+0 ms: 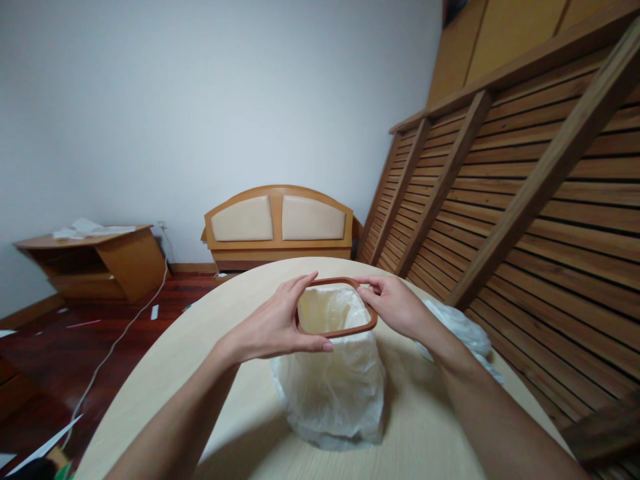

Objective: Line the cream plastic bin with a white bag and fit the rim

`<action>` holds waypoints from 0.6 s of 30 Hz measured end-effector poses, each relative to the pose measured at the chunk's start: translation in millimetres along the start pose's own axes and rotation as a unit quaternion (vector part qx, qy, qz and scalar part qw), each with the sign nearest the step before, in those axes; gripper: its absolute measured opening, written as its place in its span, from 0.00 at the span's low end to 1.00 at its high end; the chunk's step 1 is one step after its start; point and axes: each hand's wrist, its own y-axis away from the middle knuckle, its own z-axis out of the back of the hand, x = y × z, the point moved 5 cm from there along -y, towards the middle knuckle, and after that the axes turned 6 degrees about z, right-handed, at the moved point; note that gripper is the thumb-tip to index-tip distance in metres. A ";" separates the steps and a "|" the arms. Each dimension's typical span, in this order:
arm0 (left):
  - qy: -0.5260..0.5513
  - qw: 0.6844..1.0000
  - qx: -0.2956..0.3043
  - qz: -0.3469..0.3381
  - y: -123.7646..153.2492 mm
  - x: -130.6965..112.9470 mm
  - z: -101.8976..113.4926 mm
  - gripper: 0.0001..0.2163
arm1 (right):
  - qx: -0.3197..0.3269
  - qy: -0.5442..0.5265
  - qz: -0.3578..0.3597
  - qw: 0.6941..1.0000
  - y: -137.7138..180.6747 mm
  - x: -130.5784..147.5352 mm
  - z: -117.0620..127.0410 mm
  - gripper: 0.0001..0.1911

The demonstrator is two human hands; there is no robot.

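A small bin wrapped in a translucent white plastic bag (333, 387) stands on a round pale table (210, 347). A brown rounded-rectangle rim ring (350, 331) sits around the bin's mouth over the bag. My left hand (277, 323) grips the ring's left side, thumb at the near edge and fingers over the far edge. My right hand (393, 303) pinches the ring's right far corner with closed fingers. The bag's lining shows inside the opening.
Crumpled white plastic (463, 330) lies on the table to the right of my right arm. A slatted wooden bed frame (525, 193) leans at the right. A padded headboard (279, 223) and a wooden stand (95, 260) rest against the far wall; a cable (125, 330) crosses the floor.
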 end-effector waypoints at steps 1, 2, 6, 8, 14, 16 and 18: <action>-0.004 1.000 -0.003 -0.001 -0.2 0.4 0.0 0.51 | 0.001 -0.002 0.001 1.000 0.2 -0.5 0.1 0.16; -0.007 1.000 -0.006 -0.001 -0.6 0.8 0.1 0.51 | 0.002 -0.003 0.002 1.000 0.3 -1.4 0.2 0.16; -0.002 1.000 -0.019 0.004 -1.8 1.6 1.7 0.50 | 0.005 -0.001 0.005 1.000 -0.2 -5.6 -0.3 0.16; 0.010 1.000 -0.022 0.005 -2.3 2.9 3.3 0.50 | 0.006 0.007 0.005 1.000 -0.8 -5.2 0.1 0.17; 0.081 0.997 -0.013 0.002 -5.1 12.9 5.9 0.48 | 0.026 0.028 0.056 0.998 0.2 9.2 9.1 0.26; 0.099 0.995 -0.004 0.011 -6.2 15.5 5.4 0.48 | 0.078 0.012 0.098 0.992 2.9 13.7 8.4 0.32; 0.108 0.994 0.002 0.022 -7.0 17.2 4.8 0.49 | 0.125 0.026 0.123 0.984 5.7 13.7 6.6 0.40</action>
